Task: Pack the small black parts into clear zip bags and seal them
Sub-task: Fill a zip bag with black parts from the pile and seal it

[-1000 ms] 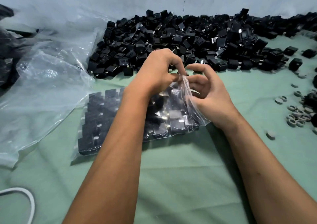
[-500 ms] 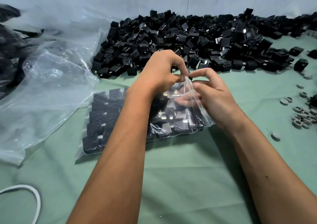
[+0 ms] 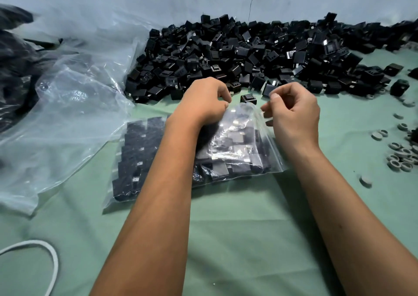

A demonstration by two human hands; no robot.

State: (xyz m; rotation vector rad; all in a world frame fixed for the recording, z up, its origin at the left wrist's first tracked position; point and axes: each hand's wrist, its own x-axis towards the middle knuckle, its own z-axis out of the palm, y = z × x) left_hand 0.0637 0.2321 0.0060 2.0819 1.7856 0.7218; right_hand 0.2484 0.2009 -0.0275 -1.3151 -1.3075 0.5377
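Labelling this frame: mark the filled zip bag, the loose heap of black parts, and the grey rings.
filled zip bag [image 3: 237,150]: head view, on its clear front face.
heap of black parts [image 3: 248,53]: head view, on the heap's middle.
grey rings [image 3: 401,157]: head view, on the cluster at right.

Two bare forearms reach into the head view from the bottom edge, one on each side. No sleeve shows on either; both arms are uncovered from the frame's edge to the wrist. The left hand [image 3: 203,102] and the right hand [image 3: 294,114] wear no gloves, rings, watch or wristband. The forearms are slim and smooth, with faint tendon lines near the wrists. The right forearm carries a few small dark specks along its outer side. The right thumbnail is short and plain, with no polish visible.
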